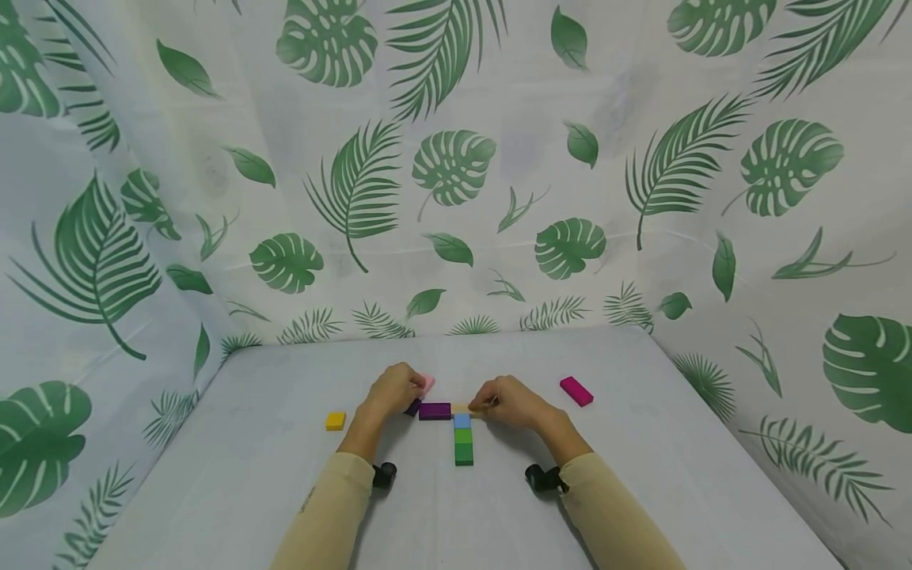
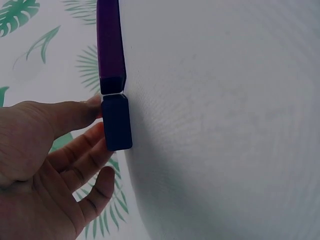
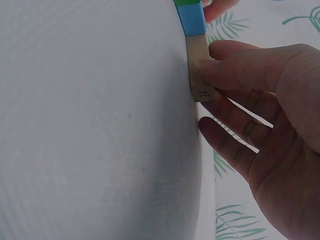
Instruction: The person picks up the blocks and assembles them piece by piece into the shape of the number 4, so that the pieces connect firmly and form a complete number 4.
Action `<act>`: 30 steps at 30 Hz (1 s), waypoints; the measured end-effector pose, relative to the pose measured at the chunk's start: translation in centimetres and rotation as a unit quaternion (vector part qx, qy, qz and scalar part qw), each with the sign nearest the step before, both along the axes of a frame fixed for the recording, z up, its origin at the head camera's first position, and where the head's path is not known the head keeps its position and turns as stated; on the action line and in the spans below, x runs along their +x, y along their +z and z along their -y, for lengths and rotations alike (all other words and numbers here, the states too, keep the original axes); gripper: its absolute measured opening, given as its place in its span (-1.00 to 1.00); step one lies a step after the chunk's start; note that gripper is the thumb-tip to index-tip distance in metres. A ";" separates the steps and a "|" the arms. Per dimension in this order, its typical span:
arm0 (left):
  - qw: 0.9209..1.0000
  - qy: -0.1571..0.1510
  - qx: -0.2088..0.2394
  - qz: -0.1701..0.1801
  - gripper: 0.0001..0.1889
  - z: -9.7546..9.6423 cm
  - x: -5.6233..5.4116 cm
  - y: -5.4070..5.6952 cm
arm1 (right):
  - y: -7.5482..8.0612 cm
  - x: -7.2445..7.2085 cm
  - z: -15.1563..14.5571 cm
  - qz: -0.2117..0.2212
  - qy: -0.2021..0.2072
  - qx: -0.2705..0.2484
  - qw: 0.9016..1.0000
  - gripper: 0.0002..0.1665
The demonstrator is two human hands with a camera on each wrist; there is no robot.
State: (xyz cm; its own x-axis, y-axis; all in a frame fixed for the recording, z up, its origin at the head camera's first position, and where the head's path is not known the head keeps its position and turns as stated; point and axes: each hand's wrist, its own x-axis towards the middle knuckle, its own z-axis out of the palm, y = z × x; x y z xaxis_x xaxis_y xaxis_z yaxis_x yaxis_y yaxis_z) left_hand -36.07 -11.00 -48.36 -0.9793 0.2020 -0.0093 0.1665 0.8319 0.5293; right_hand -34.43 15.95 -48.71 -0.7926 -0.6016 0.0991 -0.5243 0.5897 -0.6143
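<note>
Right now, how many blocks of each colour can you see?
Yellow block: 1
Pale pink block: 1
Dark blue block: 1
Purple block: 1
Tan block: 1
Light blue block: 1
Light green block: 1
Dark green block: 1
Magenta block: 1
Total: 9

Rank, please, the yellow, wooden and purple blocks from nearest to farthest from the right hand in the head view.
1. Wooden block, held in the right hand.
2. Purple block, just left of it.
3. Yellow block, at far left.
</note>
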 end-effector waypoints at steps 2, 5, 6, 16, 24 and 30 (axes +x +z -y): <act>1.000 -0.001 -0.002 0.000 -0.74 0.0 0.0 0.0 | 0.1 0.0 0.0 -0.001 0.001 0.001 1.000 -0.76; 1.000 0.002 0.000 0.002 -0.74 0.0 0.0 0.0 | 0.0 0.0 0.0 -0.003 0.002 0.003 1.000 -0.76; 1.000 0.002 0.001 0.002 -0.74 0.0 0.1 0.0 | 0.0 0.0 0.1 -0.002 0.002 0.003 1.000 -0.76; 1.000 -0.002 -0.002 -0.006 -0.74 0.0 0.1 0.0 | 0.1 -0.1 0.1 0.005 0.000 0.007 1.000 -0.77; 1.000 0.000 0.003 0.003 -0.74 -0.1 0.2 0.2 | 0.3 0.1 0.1 0.005 0.001 0.004 1.000 -0.77; 1.000 0.001 0.002 0.007 -0.74 -0.2 0.2 0.2 | 0.2 0.1 0.1 0.012 -0.003 0.002 1.000 -0.77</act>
State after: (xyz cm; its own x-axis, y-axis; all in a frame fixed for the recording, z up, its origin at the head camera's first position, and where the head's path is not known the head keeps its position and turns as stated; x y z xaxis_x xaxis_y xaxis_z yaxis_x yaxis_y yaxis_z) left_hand -35.82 -10.84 -48.12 -0.9795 0.2000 -0.0226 0.1572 0.8302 0.5349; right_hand -34.28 15.87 -48.51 -0.7985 -0.5969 0.0777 -0.5055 0.5949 -0.6250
